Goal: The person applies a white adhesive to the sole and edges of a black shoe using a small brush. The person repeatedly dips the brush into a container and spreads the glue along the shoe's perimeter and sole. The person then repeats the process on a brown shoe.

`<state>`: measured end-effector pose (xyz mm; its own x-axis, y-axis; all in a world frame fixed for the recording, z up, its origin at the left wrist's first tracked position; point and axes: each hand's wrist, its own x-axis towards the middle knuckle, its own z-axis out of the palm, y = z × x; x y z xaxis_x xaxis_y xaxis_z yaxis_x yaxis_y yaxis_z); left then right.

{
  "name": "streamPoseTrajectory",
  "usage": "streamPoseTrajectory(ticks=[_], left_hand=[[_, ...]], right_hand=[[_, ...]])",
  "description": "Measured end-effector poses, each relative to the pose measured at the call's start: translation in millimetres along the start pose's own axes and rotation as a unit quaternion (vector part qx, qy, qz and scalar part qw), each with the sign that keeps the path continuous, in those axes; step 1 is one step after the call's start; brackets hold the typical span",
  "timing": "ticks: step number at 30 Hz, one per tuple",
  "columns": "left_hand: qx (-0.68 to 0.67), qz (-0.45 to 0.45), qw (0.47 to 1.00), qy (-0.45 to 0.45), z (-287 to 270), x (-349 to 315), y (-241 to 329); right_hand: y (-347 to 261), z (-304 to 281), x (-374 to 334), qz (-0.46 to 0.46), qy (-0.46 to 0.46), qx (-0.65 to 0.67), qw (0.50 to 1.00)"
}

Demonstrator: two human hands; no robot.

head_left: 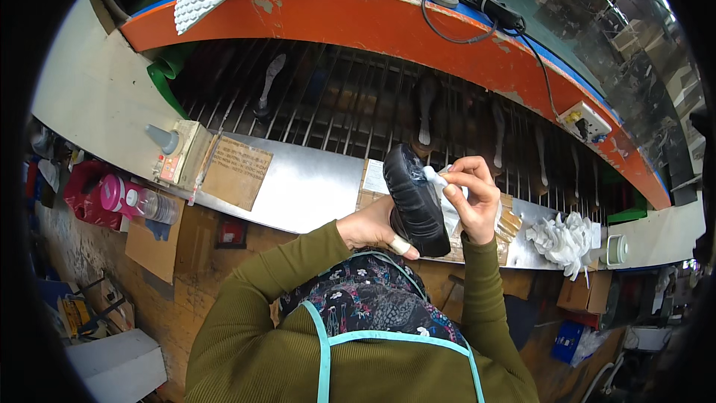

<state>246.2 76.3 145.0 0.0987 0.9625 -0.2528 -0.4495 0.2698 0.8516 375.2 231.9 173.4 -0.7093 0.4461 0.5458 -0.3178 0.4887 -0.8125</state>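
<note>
A puffy black shoe (416,198) stands tilted in front of my body. My left hand (373,225) is closed round its near side, with a pale wrap on the thumb. The fingers of my right hand (477,195) pinch a small white wad (435,176) against the shoe's right side, near its far end. A whitish smear shows on the black surface beside the wad. White material hangs below my right fingers, partly hidden by that hand.
Beyond a metal ledge (298,194) runs a rack of metal bars (328,123) with several shoe soles (273,78), under an orange beam (335,6). A cardboard piece (237,174) and switch box (183,151) sit left; a white rag heap (563,241) lies right.
</note>
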Motion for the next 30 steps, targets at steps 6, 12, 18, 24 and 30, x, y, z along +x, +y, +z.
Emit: streamPoseTrajectory(ticks=[6, 12, 18, 24, 30], left_hand=[[-0.037, -0.038, 0.998, -0.030, 3, -10, 2], [-0.049, -0.055, 0.997, -0.014, -11, -23, -12], [-0.138, 0.139, 0.977, 0.080, -82, -71, -63], [-0.187, 0.381, 0.883, -0.202, -115, -67, -26], [-0.288, 0.269, 0.873, -0.289, -60, -62, 13]], right_hand=[[0, -2, -2, 0.004, -0.014, 0.016, 1.000], [31, -20, -60, 0.152, 0.031, 0.165, 0.974], [70, -42, -191, 0.425, 0.181, -0.044, 0.886], [100, -37, -229, 0.310, 0.139, -0.530, 0.777], [108, -39, -221, 0.250, 0.074, -0.580, 0.772]])
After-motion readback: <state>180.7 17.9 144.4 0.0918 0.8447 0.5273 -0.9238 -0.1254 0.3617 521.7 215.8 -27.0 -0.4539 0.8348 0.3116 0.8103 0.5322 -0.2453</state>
